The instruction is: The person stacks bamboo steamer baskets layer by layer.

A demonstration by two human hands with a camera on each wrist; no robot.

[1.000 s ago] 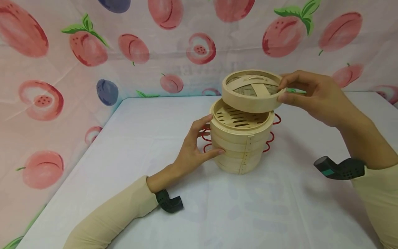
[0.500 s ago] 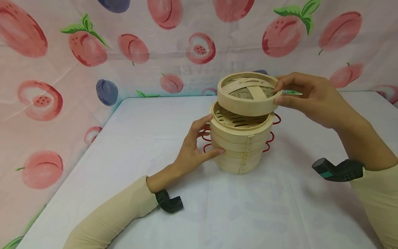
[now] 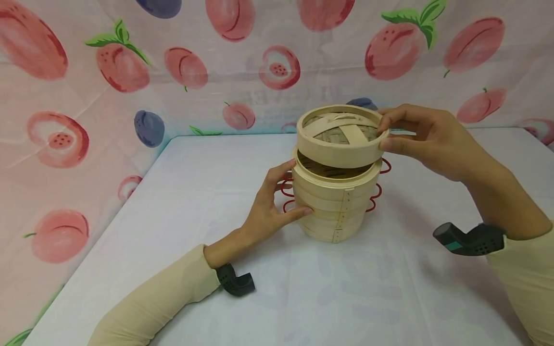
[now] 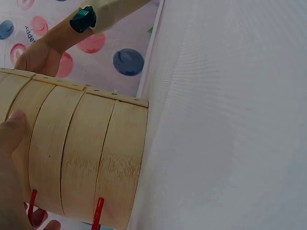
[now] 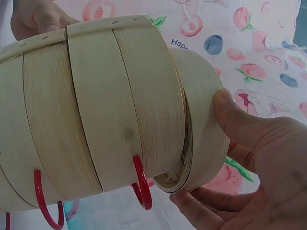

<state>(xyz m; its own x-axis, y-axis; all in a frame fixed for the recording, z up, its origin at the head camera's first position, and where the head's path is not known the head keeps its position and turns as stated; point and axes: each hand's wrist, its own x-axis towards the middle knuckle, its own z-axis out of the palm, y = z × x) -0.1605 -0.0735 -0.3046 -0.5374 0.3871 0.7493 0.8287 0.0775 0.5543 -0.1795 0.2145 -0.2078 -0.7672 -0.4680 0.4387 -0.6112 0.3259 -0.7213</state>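
Observation:
A stacked bamboo steamer (image 3: 333,211) stands upright on the table, with red loop handles on both sides. My left hand (image 3: 268,204) grips its left side, the thumb across the front and the fingers round the side. In the left wrist view that thumb (image 4: 13,129) lies on the bamboo wall. Above the top tier, my right hand (image 3: 433,137) pinches the right rim of the woven bamboo lid (image 3: 339,151) between thumb and fingers. The lid sits tilted over the opening, leaving a dark gap at the front. Little of the slatted floor inside shows.
White cloth covers the table (image 3: 216,182). A fruit-printed cloth (image 3: 242,81) hangs behind it and along the left side. Each wrist carries a dark strapped-on camera (image 3: 235,281).
My right hand has brought the lid left and down, so it covers more of the steamer's opening. My left hand and the steamer have stayed put.

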